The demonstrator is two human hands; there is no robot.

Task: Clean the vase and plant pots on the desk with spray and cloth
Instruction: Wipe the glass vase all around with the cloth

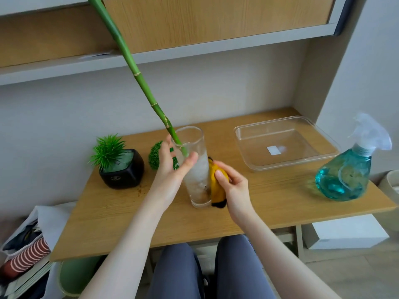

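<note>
A tall clear glass vase (197, 186) stands mid-desk with a long green bamboo stalk (138, 79) leaning out of it to the upper left. My left hand (172, 167) wraps around the vase's upper left side, thumb across the front. My right hand (232, 186) grips a bunched yellow cloth (217, 188) and presses it against the vase's right side. A black pot (125, 171) with a spiky green plant sits at the left. A second green plant ball (155, 155) shows behind my left hand. The blue spray bottle (345, 173) stands at the desk's right edge.
A clear plastic tray (285, 143) lies at the back right of the wooden desk (129, 212). Shelves hang above. A bag with books and striped cups (28, 251) sits on the floor at the left; a white box (347, 234) sits under the desk's right side.
</note>
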